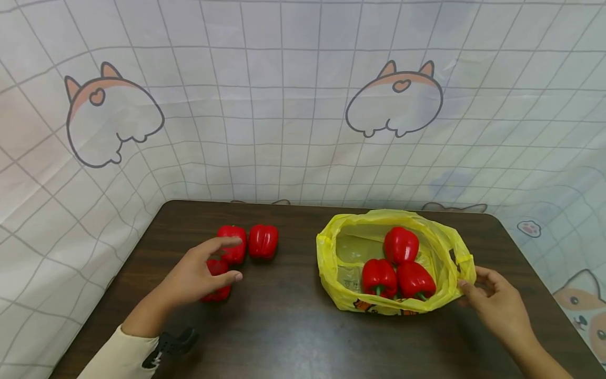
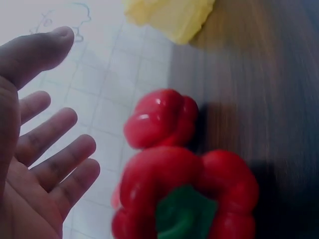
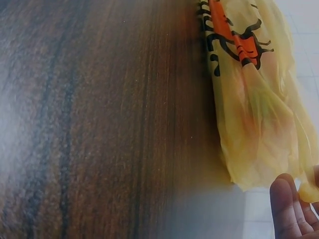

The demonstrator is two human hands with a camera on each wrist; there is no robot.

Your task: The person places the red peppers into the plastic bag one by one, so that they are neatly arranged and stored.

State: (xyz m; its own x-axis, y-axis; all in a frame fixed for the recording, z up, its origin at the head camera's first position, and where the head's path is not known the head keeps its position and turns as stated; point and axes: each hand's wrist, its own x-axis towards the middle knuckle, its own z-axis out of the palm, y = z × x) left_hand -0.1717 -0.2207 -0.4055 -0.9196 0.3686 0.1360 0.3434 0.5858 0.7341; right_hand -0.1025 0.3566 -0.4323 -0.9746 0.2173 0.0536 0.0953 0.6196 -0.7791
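A yellow plastic bag [image 1: 331, 284] lies with its mouth spread wide on the table, three red bell peppers [image 1: 401, 246] inside it. My right hand [image 1: 497, 305] pinches the bag's right rim between thumb and fingers; the right wrist view shows the bag's printed side [image 3: 249, 109]. On the left, three more red bell peppers [image 1: 263, 241] stand close together. Over the nearest of these, a pepper [image 1: 218, 281] partly covered by the hand, my left hand [image 1: 194, 273] hovers with fingers spread. In the left wrist view that pepper's green stem [image 2: 185, 214] faces the camera, apart from the fingers [image 2: 65, 169].
Everything rests on a dark wood-grain table [image 1: 284, 337]. Behind and along the sides hangs a white gridded cloth [image 1: 293, 105] with cartoon dog prints. A dark strap [image 1: 170, 345] circles the left wrist.
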